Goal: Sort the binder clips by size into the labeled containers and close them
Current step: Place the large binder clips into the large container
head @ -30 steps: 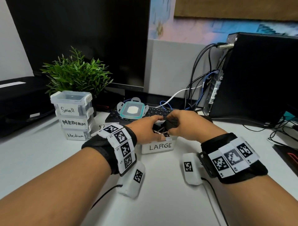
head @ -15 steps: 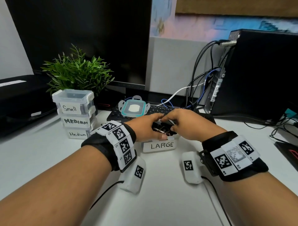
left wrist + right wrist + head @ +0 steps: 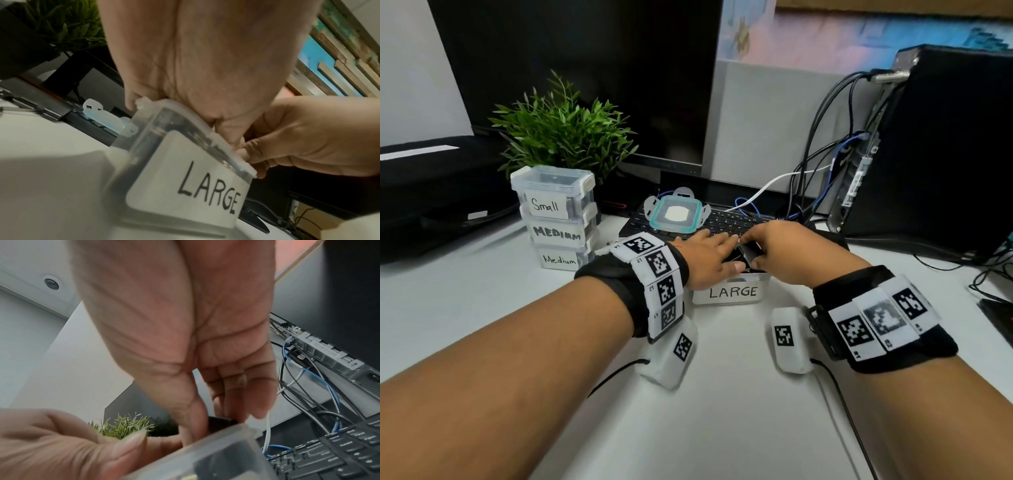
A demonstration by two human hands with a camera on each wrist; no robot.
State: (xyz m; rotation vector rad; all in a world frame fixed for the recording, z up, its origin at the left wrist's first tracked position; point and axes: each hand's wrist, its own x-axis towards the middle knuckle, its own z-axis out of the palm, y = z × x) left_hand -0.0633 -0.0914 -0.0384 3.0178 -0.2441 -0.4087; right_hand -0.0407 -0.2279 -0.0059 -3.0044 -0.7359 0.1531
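The clear container labelled LARGE (image 3: 729,292) stands open on the white desk in front of me. Both hands meet over its top. My left hand (image 3: 722,253) lies across the opening with its fingers straight, pressing on the black binder clips inside, thumb at the near rim. My right hand (image 3: 758,251) pinches a large black binder clip (image 3: 748,255) at the opening; the right wrist view shows thumb and fingers round that clip (image 3: 221,421). The teal-rimmed lid (image 3: 676,214) lies on the keyboard behind. How many clips are inside is hidden by the hands.
At the left stands a stack of closed containers (image 3: 554,219) labelled Small, MEDIUM and Medium, in front of a green plant (image 3: 561,130). A black keyboard (image 3: 729,222) sits right behind the LARGE container. Monitor, cables (image 3: 811,178) and a computer tower (image 3: 935,144) fill the back.
Both hands have sunk lower onto the LARGE container, pushing the black clip down into it. My left fingers have flattened over the opening.
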